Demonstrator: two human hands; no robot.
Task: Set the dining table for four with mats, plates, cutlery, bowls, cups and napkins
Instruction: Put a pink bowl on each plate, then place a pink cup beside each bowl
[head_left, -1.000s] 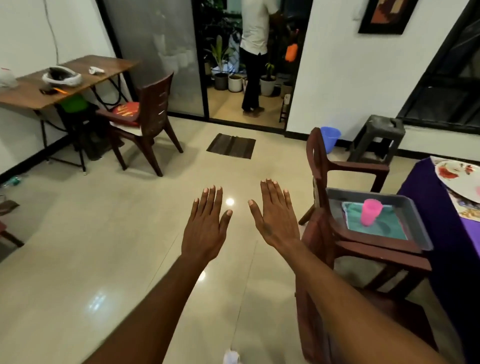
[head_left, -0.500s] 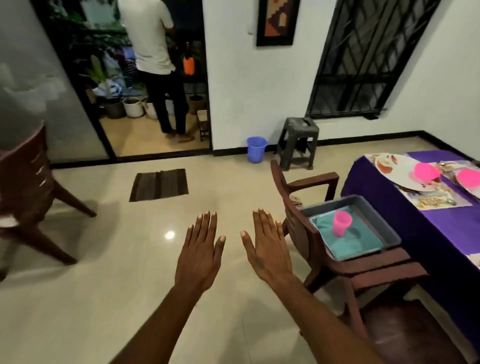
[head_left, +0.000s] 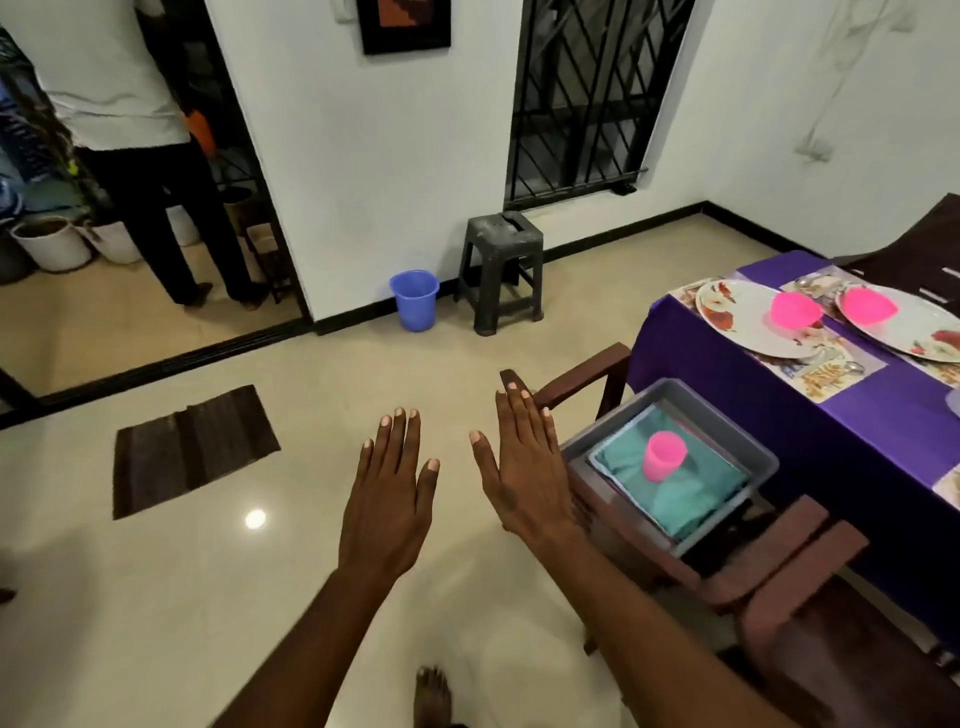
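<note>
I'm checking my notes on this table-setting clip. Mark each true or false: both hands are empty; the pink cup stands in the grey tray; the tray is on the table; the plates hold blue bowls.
1. Left hand and right hand are empty: true.
2. The pink cup stands in the grey tray: true.
3. The tray is on the table: false, it rests on a chair.
4. The plates hold blue bowls: false, the bowls are pink.

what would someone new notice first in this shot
Two bare hands, the left hand and the right hand, stretch out flat and empty over the shiny floor at centre. Right of them, a pink cup stands on a teal cloth in a grey tray on a wooden chair. Beyond, pink bowls sit on plates on the purple table.
</note>
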